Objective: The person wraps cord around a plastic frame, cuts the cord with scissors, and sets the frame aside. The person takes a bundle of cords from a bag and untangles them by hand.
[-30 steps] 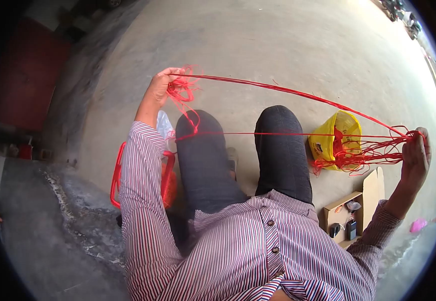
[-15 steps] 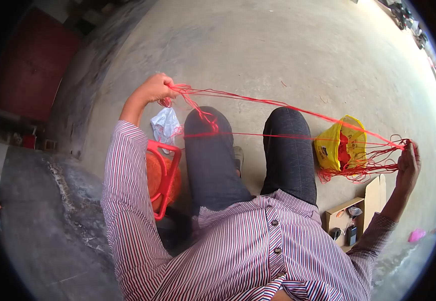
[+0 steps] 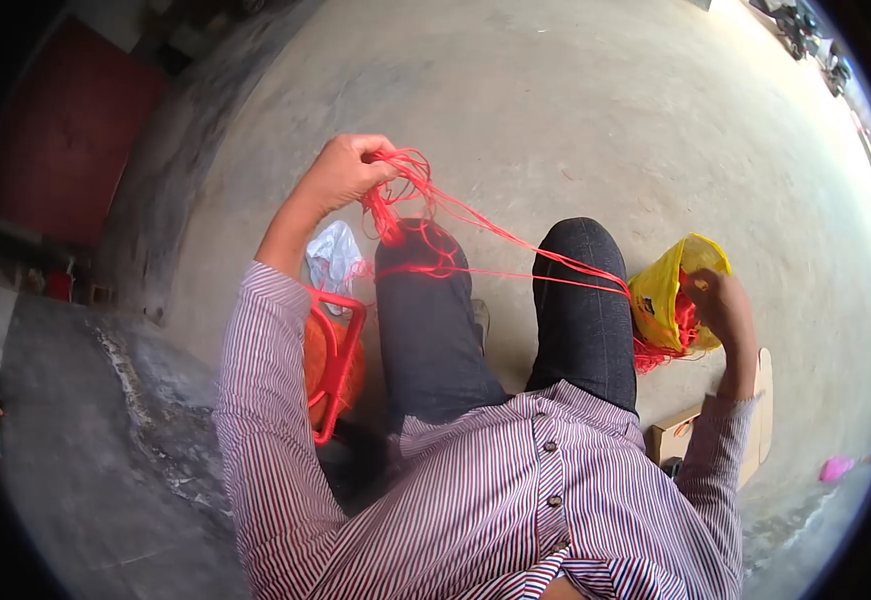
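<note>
My left hand [image 3: 353,172], raised above my left knee, is closed on a bunch of tangled red string [image 3: 387,205]. Loops hang beneath its fingers, and several strands run across my legs to the yellow bag [image 3: 658,290] by my right knee. At that bag's mouth is my right hand [image 3: 723,305], its fingers bent against the red string inside; the fingertips are partly hidden. More loose strands spill from the bag's lower edge onto the floor.
A red plastic frame [image 3: 335,375] with something orange behind it stands beside my left thigh. A white plastic bag [image 3: 333,255] lies near my left knee. An open cardboard box [image 3: 670,435] is at my right, partly covered by my arm. Farther right lies a pink item [image 3: 835,468].
My right hand has come inward from the far right to the yellow bag, bringing the strands with it. My left hand has shifted right and slightly up; the string between them hangs in looser loops.
</note>
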